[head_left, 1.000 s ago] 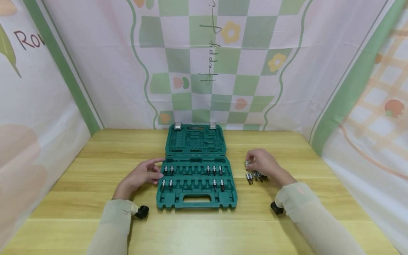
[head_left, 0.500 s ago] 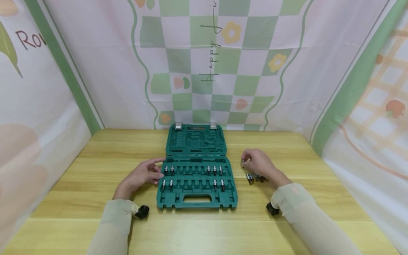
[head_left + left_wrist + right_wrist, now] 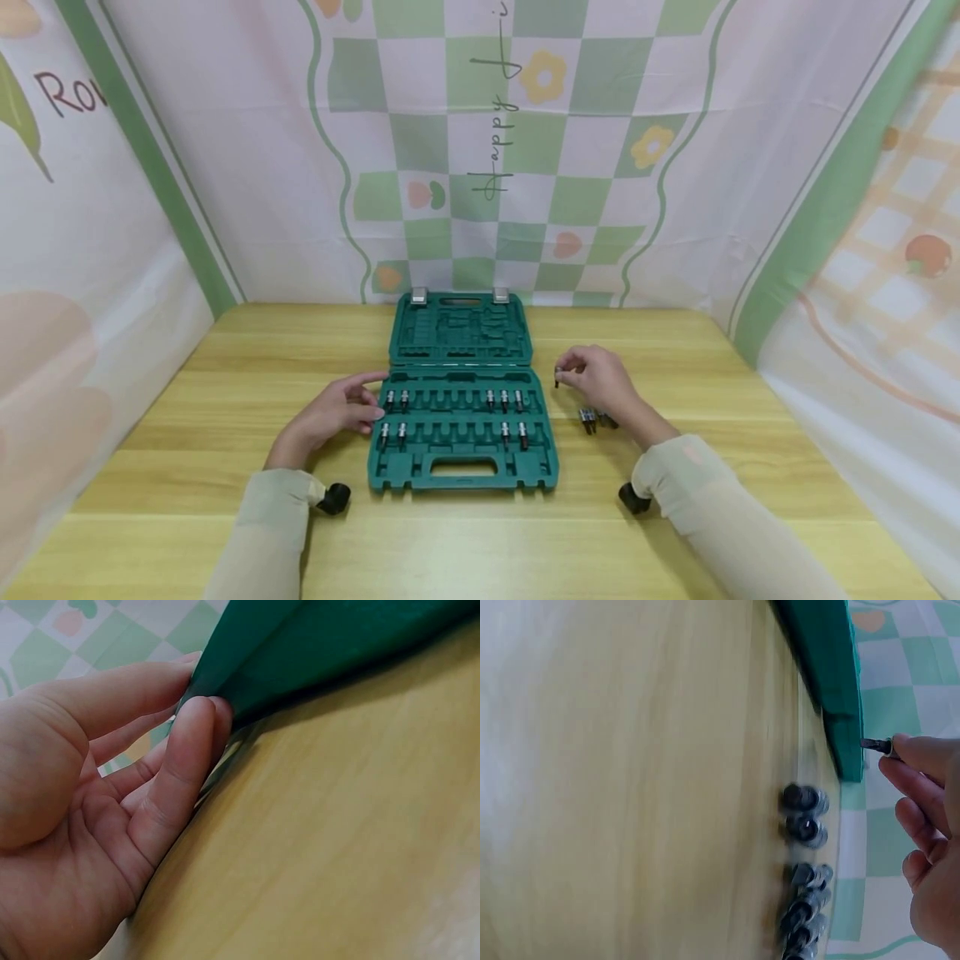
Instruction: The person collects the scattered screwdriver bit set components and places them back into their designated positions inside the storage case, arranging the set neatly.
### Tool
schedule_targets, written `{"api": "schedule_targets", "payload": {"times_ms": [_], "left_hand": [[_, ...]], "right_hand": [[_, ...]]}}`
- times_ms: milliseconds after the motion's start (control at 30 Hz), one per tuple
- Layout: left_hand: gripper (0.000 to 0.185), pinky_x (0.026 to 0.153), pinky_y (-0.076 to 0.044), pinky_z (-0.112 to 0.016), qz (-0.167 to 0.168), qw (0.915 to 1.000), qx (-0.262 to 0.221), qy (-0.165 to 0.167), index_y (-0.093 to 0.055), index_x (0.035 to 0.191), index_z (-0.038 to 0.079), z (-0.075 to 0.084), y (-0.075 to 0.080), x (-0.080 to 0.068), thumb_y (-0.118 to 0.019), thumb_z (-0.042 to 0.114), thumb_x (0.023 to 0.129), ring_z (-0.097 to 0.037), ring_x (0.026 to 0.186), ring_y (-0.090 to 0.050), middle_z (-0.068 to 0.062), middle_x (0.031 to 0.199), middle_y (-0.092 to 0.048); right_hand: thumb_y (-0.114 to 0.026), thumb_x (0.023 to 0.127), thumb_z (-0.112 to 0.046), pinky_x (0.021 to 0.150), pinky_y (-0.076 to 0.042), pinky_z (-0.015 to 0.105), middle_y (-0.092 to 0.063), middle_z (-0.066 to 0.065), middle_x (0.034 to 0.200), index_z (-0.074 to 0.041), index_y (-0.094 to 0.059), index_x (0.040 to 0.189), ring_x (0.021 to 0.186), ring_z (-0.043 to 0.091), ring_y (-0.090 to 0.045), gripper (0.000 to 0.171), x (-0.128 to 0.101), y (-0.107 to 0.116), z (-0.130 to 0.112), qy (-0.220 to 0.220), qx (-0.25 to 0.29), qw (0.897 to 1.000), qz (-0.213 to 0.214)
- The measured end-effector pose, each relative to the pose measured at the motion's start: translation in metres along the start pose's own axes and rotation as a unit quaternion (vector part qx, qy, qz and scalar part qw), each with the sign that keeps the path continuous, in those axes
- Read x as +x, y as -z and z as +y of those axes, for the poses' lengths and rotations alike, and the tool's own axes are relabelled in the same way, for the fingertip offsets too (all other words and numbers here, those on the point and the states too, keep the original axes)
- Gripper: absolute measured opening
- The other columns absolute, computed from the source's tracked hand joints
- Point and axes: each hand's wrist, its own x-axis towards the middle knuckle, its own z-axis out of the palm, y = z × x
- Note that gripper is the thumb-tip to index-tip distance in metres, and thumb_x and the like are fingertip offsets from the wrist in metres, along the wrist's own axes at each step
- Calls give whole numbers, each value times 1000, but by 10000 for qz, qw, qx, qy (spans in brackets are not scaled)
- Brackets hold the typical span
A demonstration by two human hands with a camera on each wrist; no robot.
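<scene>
A green plastic case point(image 3: 405, 467) lies unfolded on the table, with several silver-and-black bit sockets point(image 3: 505, 433) standing in its two slotted rows. My left hand point(image 3: 330, 412) rests against the case's left side. In the left wrist view its thumb and fingertips touch the green wall point(image 3: 285, 660), with the fingers loosely bent. To the right of the case, my right hand point(image 3: 603, 385) pinches one bit socket point(image 3: 879, 745) between thumb and forefinger, above the table. The dark tip of that piece points away from the fingers. Several loose bit sockets point(image 3: 588, 419) lie below this hand.
The case's lid point(image 3: 461, 333) leans back behind the tray, moulded with hollows and bearing two metal latches point(image 3: 501, 295). A wooden table point(image 3: 465, 542) carries everything. Patterned cloth point(image 3: 480, 150) hangs behind and at both sides.
My right hand has moved left with the bit socket, away from the loose ones and toward the case. The left hand has stayed at the case's side.
</scene>
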Motion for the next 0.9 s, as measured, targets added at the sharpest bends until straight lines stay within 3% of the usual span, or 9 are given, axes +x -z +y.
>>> {"api": "schedule_targets", "payload": {"times_ms": [433,633,900], "left_hand": [[64,71,-57,-37,-27,10000,18,-25,-37,150,11,0,1,1,-65,4,92,-26,79,-60,-17,102,-55],[64,70,-57,-37,-9,10000,14,-18,-37,150,10,0,1,0,-64,3,93,-26,78,-60,-17,101,-54],[64,70,-57,-37,-39,10000,9,-34,-37,150,10,-1,1,1,-65,3,92,-26,78,-61,-17,101,-54]], "right_hand": [[-74,88,-15,64,-52,33,-67,1,87,-11,-71,90,81,22,-60,5,-11,-9,-29,-231,982,9949,44],[-74,87,-13,65,-52,32,-67,1,86,-10,-72,90,81,21,-60,5,-16,-15,-43,-75,1127,9936,-17],[-75,86,-15,65,-52,32,-66,1,85,-9,-72,87,80,20,-58,7,-19,-23,-51,-311,1372,9899,-152]]}}
